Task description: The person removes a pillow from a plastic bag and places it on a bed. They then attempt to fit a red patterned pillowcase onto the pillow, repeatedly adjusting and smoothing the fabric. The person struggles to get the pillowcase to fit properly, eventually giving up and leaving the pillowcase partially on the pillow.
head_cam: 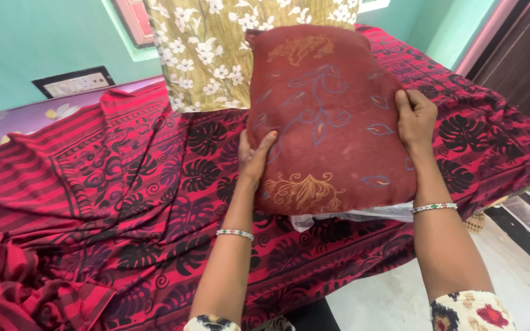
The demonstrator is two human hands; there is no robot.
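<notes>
- Left hand (254, 154): fingers spread and curled onto the left edge of the maroon embroidered pillow (329, 116), gripping it.
- The pillow is held between both hands above the bed (154, 202), just in front of a floral pillow (216, 49); white lining shows at its lower edge.
- Right hand (415, 119): partly closed, clasping the right edge.
- Judged step: carrying the pillow; setting it down would need a level, two-handed lowering.

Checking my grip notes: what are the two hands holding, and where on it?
A dark red embroidered pillow, gripped by its two side edges: left hand on the left edge, right hand on the right edge.
</notes>
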